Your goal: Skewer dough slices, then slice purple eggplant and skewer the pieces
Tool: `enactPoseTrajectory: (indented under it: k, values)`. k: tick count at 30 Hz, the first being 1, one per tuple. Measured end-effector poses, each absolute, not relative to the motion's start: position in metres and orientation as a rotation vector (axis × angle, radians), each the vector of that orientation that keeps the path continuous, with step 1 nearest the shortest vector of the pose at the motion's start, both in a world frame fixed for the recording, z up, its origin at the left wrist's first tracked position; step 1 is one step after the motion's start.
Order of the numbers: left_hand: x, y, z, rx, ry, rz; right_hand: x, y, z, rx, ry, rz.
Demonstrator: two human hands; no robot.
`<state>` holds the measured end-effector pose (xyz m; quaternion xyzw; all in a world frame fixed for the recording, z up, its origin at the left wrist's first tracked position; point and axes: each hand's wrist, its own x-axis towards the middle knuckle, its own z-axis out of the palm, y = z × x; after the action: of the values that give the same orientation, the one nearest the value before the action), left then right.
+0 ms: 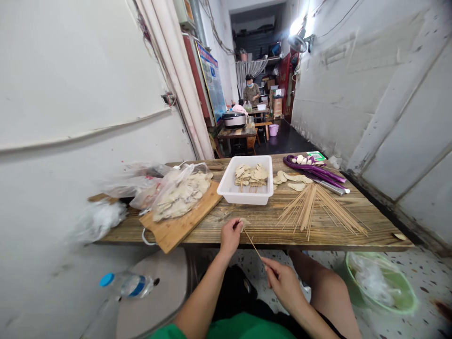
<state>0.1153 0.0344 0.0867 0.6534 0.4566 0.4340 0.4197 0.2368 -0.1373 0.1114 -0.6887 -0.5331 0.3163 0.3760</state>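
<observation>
Head view, and it's close work: the left hand [230,238] has a pale slice [245,222] pinched at its fingertips, over the near edge of the worktop [263,219], while the right hand [280,278] grips a thin stick [253,245] towards the end nearer the body. Look at that line! The slice sits forward and left of the right hand, and the stick slants that way along its whole length, pointing straight at it. Has the tip gone in? Can't tell. The slice pokes out rightward, its long axis unclear, with the tub [245,197] just beyond.
</observation>
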Motion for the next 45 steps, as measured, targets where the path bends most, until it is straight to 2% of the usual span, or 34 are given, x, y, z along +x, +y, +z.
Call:
enactPoseTrajectory:
  k: [27, 37, 45]
  values:
    - [0.119, 0.035, 0.091, 1.643, 1.167, 1.081, 0.238, -0.124, 0.099, -1.765, -1.339, 0.784]
    - [0.116, 0.046, 0.089, 1.201, 1.067, 1.084, 0.23, -0.124, 0.095, -1.679, -1.278, 0.792]
    - [0.119, 0.046, 0.093, 1.102, 1.058, 1.085, 0.23, -0.128, 0.092, -1.663, -1.297, 0.792]
